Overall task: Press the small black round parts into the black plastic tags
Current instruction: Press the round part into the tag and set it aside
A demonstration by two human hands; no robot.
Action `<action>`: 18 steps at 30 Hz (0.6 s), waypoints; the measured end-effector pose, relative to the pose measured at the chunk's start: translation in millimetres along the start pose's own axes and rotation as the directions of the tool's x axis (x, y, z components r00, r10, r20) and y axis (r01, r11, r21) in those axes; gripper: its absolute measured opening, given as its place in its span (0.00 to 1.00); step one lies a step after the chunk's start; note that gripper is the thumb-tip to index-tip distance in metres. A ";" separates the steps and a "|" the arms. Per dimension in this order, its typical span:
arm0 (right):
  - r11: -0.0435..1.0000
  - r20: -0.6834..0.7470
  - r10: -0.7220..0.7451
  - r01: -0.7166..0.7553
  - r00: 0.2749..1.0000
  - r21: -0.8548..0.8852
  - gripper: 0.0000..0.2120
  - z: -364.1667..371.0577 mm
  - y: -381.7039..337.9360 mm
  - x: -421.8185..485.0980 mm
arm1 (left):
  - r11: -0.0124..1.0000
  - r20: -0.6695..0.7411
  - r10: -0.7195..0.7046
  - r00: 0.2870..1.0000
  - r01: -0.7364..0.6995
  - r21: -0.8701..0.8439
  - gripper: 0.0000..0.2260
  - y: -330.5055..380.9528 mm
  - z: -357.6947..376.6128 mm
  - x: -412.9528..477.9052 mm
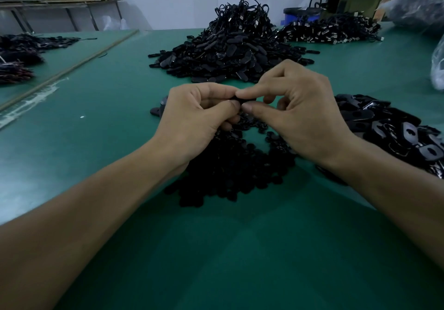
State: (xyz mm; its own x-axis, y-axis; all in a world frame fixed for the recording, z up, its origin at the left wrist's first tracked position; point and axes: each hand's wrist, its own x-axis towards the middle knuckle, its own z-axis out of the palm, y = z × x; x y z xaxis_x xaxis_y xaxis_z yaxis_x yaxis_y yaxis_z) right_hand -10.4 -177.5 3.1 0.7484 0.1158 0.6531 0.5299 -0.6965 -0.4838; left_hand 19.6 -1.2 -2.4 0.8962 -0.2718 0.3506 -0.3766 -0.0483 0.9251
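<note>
Pressing step in hand: your left hand (197, 115) and right hand (296, 107) pinch one black tag (247, 98), just above the heap of round parts (228, 170). Next, likely: squeeze until the part seats flush.

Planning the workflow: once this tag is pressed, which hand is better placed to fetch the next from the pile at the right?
Probably the right hand: the pile of tags lies just beside its wrist, while the left hand would have to cross over. Both pinch the one tag.

left hand (197, 117), right hand (298, 115), fingertips pinched together
</note>
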 end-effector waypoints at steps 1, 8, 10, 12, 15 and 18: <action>1.000 -0.010 0.001 -0.001 1.000 0.003 0.08 0.6 -0.2 0.0 | 1.000 0.001 -0.007 1.000 0.007 -0.010 0.07 -0.3 0.3 0.1; 0.976 -0.051 0.136 -0.125 0.989 0.176 0.05 -1.1 -2.5 3.4 | 1.000 -0.046 0.000 0.999 0.000 0.005 0.09 -1.7 0.7 0.7; 0.961 -0.038 0.190 -0.178 0.981 0.211 0.05 -1.9 -1.0 4.4 | 0.999 -0.061 0.015 0.998 -0.013 0.039 0.11 -2.0 0.5 0.8; 0.956 0.012 0.224 -0.222 0.975 0.193 0.07 -2.3 1.0 4.9 | 0.997 -0.085 0.025 0.996 -0.019 0.075 0.12 -2.4 0.0 0.7; 0.959 0.098 0.242 -0.254 0.965 0.130 0.10 -2.7 2.8 4.9 | 0.993 -0.130 0.032 0.991 -0.018 0.114 0.13 -3.3 -1.4 1.5; 0.950 0.141 0.254 -0.274 0.957 0.151 0.08 -3.2 1.5 5.3 | 0.994 -0.162 0.017 0.987 0.001 0.110 0.13 -4.7 -3.9 2.8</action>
State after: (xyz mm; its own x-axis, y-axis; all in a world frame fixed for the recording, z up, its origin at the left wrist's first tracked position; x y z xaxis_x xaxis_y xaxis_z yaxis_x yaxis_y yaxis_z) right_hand -6.9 -180.1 7.8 0.9069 0.0337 0.4200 0.3583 -0.5863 -0.7265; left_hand 24.8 2.0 -5.2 0.9157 -0.1133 0.3856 -0.3996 -0.1539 0.9037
